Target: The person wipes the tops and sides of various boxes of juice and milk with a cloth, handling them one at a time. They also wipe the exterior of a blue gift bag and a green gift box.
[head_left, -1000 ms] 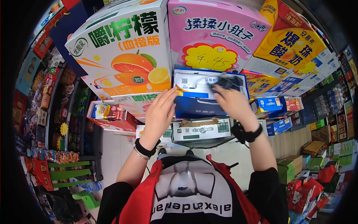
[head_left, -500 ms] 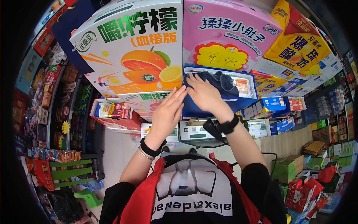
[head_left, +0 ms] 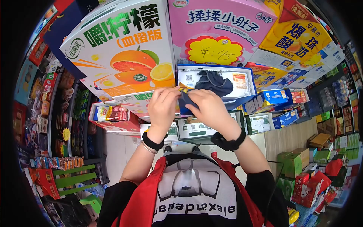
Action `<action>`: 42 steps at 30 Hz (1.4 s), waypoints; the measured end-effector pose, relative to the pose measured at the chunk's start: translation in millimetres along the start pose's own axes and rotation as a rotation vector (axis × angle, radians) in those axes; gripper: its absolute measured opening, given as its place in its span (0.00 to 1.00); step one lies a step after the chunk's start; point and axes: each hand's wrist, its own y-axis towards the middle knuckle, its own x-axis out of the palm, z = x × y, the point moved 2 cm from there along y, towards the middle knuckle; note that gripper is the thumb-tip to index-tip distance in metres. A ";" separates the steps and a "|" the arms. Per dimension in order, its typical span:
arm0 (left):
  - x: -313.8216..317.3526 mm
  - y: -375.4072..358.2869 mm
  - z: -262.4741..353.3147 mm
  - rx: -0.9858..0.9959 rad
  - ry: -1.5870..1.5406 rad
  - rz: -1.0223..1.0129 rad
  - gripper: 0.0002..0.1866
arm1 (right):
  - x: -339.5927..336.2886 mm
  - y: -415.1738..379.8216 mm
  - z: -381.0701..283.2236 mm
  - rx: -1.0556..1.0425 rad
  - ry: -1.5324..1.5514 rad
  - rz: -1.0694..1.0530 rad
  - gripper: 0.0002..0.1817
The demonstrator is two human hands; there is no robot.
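- Stacked drink cartons filled the shop display before you: an orange-print carton (head_left: 124,56) above your left hand, a pink carton (head_left: 223,32) above your right.
- Your left hand (head_left: 162,108) pinched the near left corner of the blue-rimmed box (head_left: 247,81), fingers closed on it.
- Your right hand (head_left: 208,108) gripped the dark cloth (head_left: 213,82), which trailed up from your fingers and lay bunched inside that box.
- Below your wrists sat a green-labelled white carton (head_left: 200,130).
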 end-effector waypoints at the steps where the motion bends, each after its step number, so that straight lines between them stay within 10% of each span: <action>1: -0.4 0.8 -0.4 -0.011 -0.013 -0.010 0.10 | -5.1 -8.5 2.6 -0.066 -0.063 0.063 0.19; 15: -0.5 3.0 7.6 -0.060 0.068 -0.058 0.12 | -93.2 -59.9 77.7 0.186 0.004 0.340 0.19; 17: 0.1 1.9 8.8 -0.076 0.077 -0.059 0.12 | -105.0 -57.3 92.3 0.575 0.036 0.272 0.20; 21: 2.4 0.8 10.6 -0.140 0.048 -0.072 0.13 | -89.6 -55.3 100.6 0.189 -0.290 0.139 0.22; 25: 5.4 1.4 13.4 -0.205 0.053 -0.080 0.12 | -78.7 -42.0 92.5 0.273 -0.443 0.013 0.19; 26: 5.7 1.9 13.1 -0.206 0.054 -0.078 0.12 | -86.6 -26.9 64.0 0.508 -0.305 -0.093 0.18; 31: 5.1 5.2 17.0 -0.059 0.127 -0.108 0.10 | -13.5 1.3 31.0 -0.039 0.225 -0.160 0.22; 42: 14.8 -5.1 12.3 0.004 0.027 -0.145 0.11 | -92.6 -43.0 72.5 0.185 -0.494 -0.278 0.16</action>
